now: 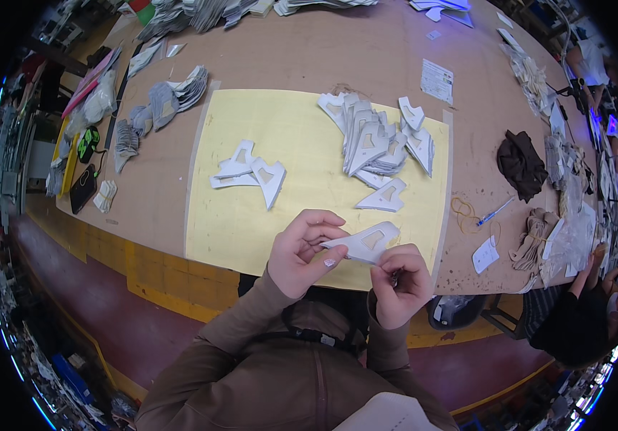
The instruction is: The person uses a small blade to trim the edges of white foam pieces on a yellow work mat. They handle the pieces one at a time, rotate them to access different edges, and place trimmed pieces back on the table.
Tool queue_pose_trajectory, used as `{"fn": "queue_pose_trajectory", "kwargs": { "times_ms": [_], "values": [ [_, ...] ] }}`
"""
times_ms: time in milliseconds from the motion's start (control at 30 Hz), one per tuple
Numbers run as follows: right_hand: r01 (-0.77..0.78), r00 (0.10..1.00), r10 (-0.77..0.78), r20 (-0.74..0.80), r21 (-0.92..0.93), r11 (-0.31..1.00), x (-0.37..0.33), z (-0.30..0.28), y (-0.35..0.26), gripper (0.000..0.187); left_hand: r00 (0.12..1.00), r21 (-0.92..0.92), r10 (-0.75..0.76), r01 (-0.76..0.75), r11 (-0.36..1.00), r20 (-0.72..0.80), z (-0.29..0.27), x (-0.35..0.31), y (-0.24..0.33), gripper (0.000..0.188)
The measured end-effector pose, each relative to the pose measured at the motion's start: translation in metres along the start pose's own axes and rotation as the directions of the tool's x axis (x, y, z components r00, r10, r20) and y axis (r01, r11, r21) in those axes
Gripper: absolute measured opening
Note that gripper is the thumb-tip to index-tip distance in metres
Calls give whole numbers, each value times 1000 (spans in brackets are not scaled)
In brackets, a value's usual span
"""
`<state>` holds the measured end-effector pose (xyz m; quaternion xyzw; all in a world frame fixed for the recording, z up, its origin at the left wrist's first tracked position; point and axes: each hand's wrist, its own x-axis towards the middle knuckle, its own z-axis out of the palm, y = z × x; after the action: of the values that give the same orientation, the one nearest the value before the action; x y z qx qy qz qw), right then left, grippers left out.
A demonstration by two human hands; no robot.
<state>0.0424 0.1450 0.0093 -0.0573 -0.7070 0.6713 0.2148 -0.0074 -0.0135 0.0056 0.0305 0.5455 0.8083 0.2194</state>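
Note:
My left hand (302,251) pinches the narrow end of a flat white cut piece (366,242) with a window cut in it, held up over the yellow sheet (251,230). At the piece's right edge, my right hand (404,284) is closed. A small dark thing shows between its fingers, too small to name. Beyond lies a heap of like white pieces (368,144), with more pieces (418,136) to its right and a single piece (383,195) nearer me. A small group of such pieces (269,179) rests on the left of the sheet.
Stacks of grey pieces (165,104) lie on the brown table at left, near a dark phone (83,189). At right are a dark cloth (521,164), a blue pen (495,210), yellow string (465,213) and a paper tag (485,254). A person (574,316) sits beyond.

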Motion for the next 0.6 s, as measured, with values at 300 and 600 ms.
{"fn": "queue_pose_trajectory", "kwargs": {
  "times_ms": [300, 600],
  "values": [
    [416, 909, -378, 173, -362, 834, 5, -1, 11, 24, 993, 139, 108, -113, 984, 43, 2, -4, 6, 39],
    [479, 878, -414, 241, -429, 766, 9, -3, 6, 22, 976, 276, 210, -218, 936, 61, 3, -8, 7, 38]
  ]
}}
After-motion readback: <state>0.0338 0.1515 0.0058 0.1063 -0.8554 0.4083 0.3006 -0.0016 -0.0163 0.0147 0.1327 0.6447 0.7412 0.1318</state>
